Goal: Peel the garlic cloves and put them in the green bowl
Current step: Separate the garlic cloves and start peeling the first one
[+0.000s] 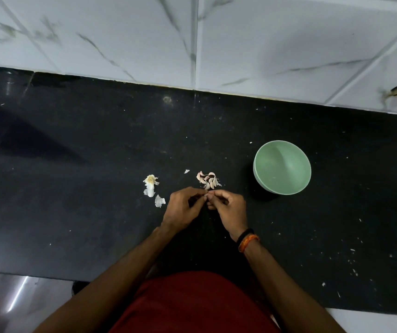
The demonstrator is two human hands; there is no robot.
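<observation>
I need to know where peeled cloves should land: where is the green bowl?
In the head view, the green bowl stands on the black counter, right of the garlic clove pile and beyond the right hand.

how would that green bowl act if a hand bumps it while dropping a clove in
The green bowl looks thin-walled and holds almost nothing, so it is probably light and may slide on the glossy black counter. Its body seems to narrow toward the base, so a knock at the rim might tip it. It looks stiff, not floppy.
</observation>
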